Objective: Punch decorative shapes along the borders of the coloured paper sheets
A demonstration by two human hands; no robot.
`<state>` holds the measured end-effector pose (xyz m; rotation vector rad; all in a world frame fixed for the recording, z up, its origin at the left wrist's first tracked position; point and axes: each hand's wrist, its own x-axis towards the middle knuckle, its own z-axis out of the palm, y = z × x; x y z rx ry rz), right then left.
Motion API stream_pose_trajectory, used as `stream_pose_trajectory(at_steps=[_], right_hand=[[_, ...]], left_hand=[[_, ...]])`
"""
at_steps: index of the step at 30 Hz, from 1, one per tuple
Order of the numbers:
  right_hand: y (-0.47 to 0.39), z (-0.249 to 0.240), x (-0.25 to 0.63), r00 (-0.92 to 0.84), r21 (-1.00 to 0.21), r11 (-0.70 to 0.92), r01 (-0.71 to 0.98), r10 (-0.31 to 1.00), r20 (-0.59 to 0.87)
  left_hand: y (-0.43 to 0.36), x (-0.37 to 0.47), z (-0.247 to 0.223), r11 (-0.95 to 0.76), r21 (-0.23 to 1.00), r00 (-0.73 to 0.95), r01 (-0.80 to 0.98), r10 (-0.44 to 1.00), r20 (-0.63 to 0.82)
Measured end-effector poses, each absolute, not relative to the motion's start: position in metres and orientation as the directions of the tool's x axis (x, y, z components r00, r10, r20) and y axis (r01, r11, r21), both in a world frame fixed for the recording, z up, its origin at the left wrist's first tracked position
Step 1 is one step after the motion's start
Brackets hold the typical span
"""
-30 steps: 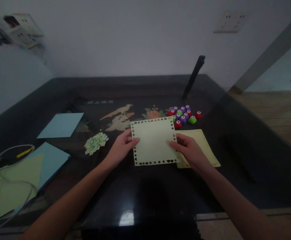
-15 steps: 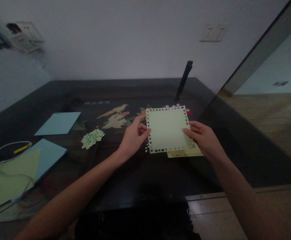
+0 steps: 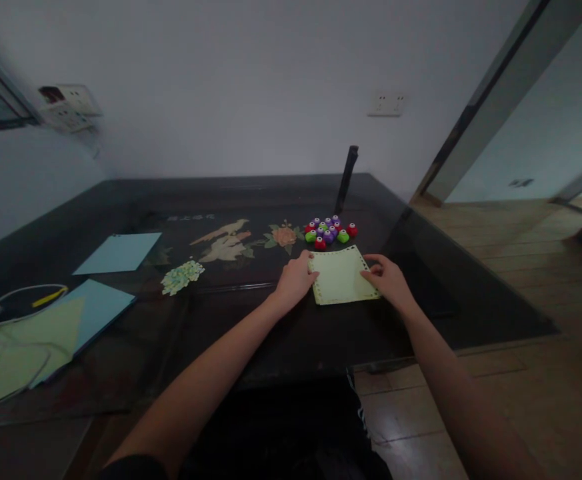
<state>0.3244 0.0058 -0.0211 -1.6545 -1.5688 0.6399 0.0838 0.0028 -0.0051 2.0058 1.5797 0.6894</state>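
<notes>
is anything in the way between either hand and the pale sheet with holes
Nothing visible: the left hand and right hand touch opposite sides of the pale sheet. The colourful pieces sit past its far edge, not between.

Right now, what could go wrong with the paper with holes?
The left grip and right grip hold opposite sides of the punched paper; pulling apart could tear its holey edges. Little red, green and purple things sit just beyond it, so a push might bump them. The pile of loose bits could scatter if brushed.
</notes>
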Motion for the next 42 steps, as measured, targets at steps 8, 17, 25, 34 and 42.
stream_pose_trajectory(at_steps=[8, 17, 25, 34, 42], right_hand=[[0.008, -0.029, 0.321, 0.129, -0.699, 0.043, 0.714, 0.973, 0.191], [0.006, -0.034, 0.317, 0.145, -0.641, 0.027, 0.767, 0.966, 0.214], [0.004, -0.033, 0.314, 0.127, -0.596, 0.040, 0.802, 0.964, 0.235], [-0.002, -0.031, 0.311, 0.098, -0.514, 0.091, 0.853, 0.939, 0.329], [-0.017, 0.001, 0.296, -0.112, -0.462, 0.337, 0.820, 0.886, 0.449]], left_hand=[[0.007, 0.084, -0.010, -0.180, 0.581, 0.181, 0.794, 0.982, 0.057], [0.007, 0.085, -0.010, -0.178, 0.569, 0.183, 0.803, 0.982, 0.050], [0.003, 0.086, -0.007, -0.182, 0.551, 0.189, 0.815, 0.981, 0.044], [0.002, 0.080, -0.002, -0.323, 0.524, 0.328, 0.788, 0.941, 0.087], [-0.040, 0.037, 0.024, -0.600, 0.430, 0.565, 0.674, 0.795, 0.223]])
